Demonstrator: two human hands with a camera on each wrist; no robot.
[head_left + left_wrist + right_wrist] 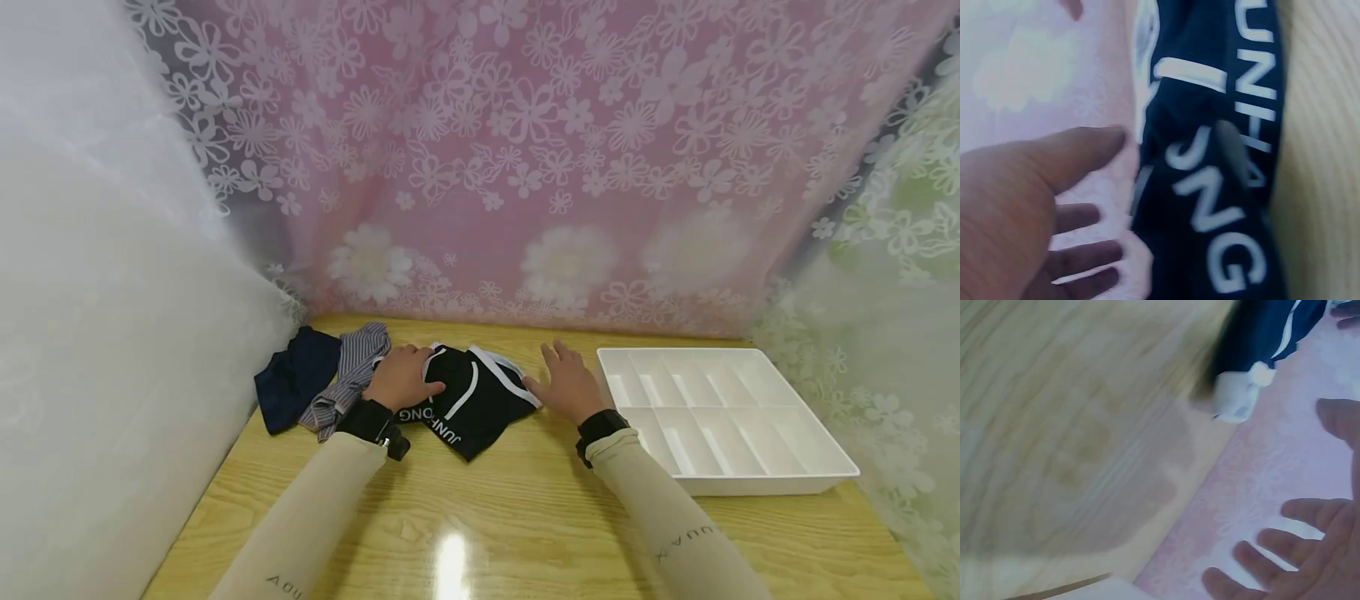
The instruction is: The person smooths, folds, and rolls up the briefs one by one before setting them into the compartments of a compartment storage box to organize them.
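Note:
Black underpants with white trim and white waistband lettering lie crumpled on the table, the waistband toward the front. My left hand is over their left end, thumb and fingers apart. In the left wrist view its fingers are loosely extended and pinch nothing; whether they touch the fabric I cannot tell. Just off the right edge of the underpants is my right hand, its fingers spread and holding nothing. In the right wrist view, a gap shows between that hand and the white-trimmed cloth.
Left of my left hand lie a striped grey garment and a navy garment, touching each other. A white divided tray stands on the right of the wooden table. Floral curtains hang behind and at the sides.

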